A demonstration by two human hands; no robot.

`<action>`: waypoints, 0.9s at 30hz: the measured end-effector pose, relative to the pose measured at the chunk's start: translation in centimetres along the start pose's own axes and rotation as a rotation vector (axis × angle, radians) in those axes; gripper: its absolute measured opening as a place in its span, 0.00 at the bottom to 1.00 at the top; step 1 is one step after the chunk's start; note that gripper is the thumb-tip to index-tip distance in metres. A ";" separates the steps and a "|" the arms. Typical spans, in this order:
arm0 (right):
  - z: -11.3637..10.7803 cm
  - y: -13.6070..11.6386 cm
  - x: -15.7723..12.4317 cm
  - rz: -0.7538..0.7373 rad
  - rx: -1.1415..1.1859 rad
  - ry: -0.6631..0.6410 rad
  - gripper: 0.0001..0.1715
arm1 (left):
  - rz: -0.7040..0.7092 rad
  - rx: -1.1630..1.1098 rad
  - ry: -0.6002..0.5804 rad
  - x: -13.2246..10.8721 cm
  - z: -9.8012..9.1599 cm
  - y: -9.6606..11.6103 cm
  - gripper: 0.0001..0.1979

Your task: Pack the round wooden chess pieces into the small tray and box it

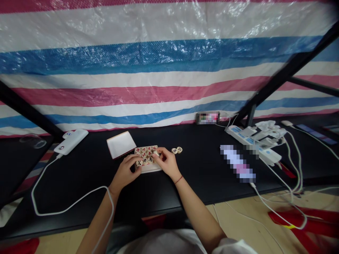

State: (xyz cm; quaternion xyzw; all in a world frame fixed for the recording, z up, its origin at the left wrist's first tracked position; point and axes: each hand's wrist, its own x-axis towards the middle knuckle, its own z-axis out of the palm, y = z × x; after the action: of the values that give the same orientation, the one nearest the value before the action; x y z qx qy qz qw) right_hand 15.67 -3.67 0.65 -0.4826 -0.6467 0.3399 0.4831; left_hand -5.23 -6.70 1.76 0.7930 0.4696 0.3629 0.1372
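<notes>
A small white box (148, 168) on the black table holds round Chinese chess pieces (143, 154) in rows, marked with red and black characters. At its left edge my left hand (126, 173) has thumb and fingers closed about a chess piece (139, 163) with a black character. Over the box's right side, my right hand (167, 163) pinches another chess piece (156, 153), its face partly hidden by the fingers. Two loose chess pieces (177, 150) lie on the table to the right of that hand. The white box lid (121, 145) rests behind and left of the box.
A white power bank (71, 141) with a long cable stands at the left. To the right are a phone (237, 163), a power strip (254, 144) full of plugs, and tangled cables. Another phone (208, 118) leans at the back against the striped sheet (148, 95).
</notes>
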 end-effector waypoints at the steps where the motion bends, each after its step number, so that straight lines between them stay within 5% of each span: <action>1: 0.0 0.0 0.0 -0.001 -0.001 0.001 0.17 | -0.001 -0.005 0.004 0.0 0.0 -0.1 0.11; 27: 0.2 -0.1 -0.1 0.022 -0.055 -0.033 0.16 | -0.072 -0.056 0.041 -0.3 0.8 -0.8 0.10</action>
State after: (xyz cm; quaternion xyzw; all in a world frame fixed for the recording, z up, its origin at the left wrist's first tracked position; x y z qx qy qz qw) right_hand 15.47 -3.84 0.64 -0.4970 -0.6584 0.3352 0.4552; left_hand -5.32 -6.45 0.64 0.7639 0.4903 0.3869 0.1624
